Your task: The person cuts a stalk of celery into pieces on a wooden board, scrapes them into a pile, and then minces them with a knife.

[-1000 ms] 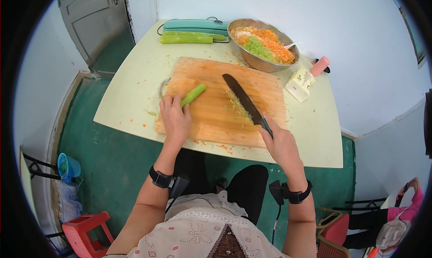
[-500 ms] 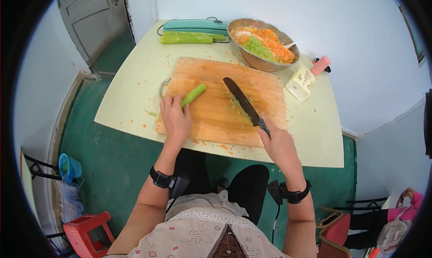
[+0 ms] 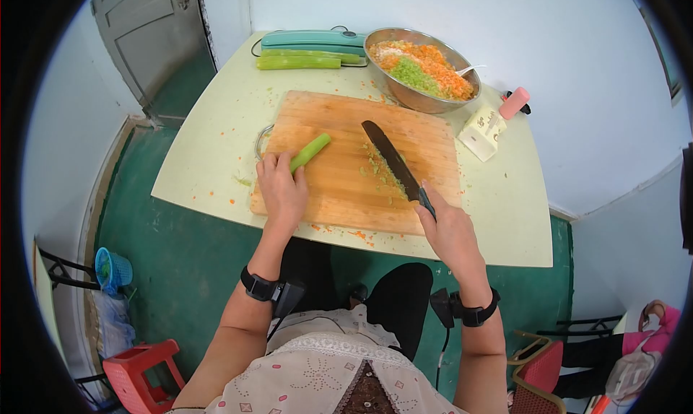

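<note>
A wooden cutting board (image 3: 346,118) lies on the pale green table (image 3: 202,147). At its left side my left hand (image 3: 281,190) is closed on the lower end of a green stalk piece (image 3: 312,151), which points up and to the right. My right hand (image 3: 449,230) grips the handle of a dark-bladed knife (image 3: 390,158). The blade slants up and left over the board, beside a scatter of chopped green bits (image 3: 377,170). Whether the blade touches the wood cannot be told.
Behind the board stand a steel bowl (image 3: 465,105) of chopped orange and green food, more green stalks (image 3: 299,63) and a teal device (image 3: 310,40). A pale packet (image 3: 481,134) and a pink-capped item (image 3: 514,103) are at the right. Another person (image 3: 653,342) is at the lower right.
The knife and my right hand have shifted very slightly to the right. My left hand and the stalk piece have stayed in place.
</note>
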`<move>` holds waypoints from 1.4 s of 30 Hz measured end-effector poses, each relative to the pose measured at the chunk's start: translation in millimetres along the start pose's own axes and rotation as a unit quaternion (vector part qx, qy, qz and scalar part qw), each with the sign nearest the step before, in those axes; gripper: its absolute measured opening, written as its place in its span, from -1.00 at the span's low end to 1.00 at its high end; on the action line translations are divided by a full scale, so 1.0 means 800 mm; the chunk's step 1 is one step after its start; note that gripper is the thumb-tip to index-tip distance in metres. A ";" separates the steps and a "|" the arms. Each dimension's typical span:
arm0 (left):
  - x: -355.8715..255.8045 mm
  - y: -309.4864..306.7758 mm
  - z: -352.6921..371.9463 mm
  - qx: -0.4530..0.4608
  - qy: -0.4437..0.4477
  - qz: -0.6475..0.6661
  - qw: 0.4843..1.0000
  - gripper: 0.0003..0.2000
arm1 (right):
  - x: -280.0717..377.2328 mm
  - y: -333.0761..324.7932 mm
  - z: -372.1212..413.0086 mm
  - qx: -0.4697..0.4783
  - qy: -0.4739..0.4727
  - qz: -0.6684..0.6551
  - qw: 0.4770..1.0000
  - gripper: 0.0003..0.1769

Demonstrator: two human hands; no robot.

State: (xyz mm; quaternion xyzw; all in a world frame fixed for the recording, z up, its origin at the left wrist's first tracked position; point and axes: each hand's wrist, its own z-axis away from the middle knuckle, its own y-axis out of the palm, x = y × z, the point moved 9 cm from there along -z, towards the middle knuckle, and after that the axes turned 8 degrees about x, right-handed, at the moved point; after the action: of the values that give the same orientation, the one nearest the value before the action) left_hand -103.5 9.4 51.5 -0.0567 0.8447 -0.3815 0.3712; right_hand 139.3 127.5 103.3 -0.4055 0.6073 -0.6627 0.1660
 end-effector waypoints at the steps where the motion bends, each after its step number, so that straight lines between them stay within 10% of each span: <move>1: 0.001 0.000 0.000 -0.001 0.000 -0.001 1.000 -0.69 | 0.004 -0.003 0.001 -0.002 -0.005 -0.013 1.000 -0.52; 42: 0.009 -0.004 -0.001 -0.017 -0.037 0.032 0.999 -0.73 | 0.016 0.020 -0.004 0.056 0.045 -0.072 0.995 -0.71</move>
State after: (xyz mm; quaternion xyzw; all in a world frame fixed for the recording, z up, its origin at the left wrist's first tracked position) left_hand -110.1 4.7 49.8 -0.0505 0.8383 -0.3525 0.4129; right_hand 124.7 116.8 93.1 -0.4083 0.5452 -0.7234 0.1130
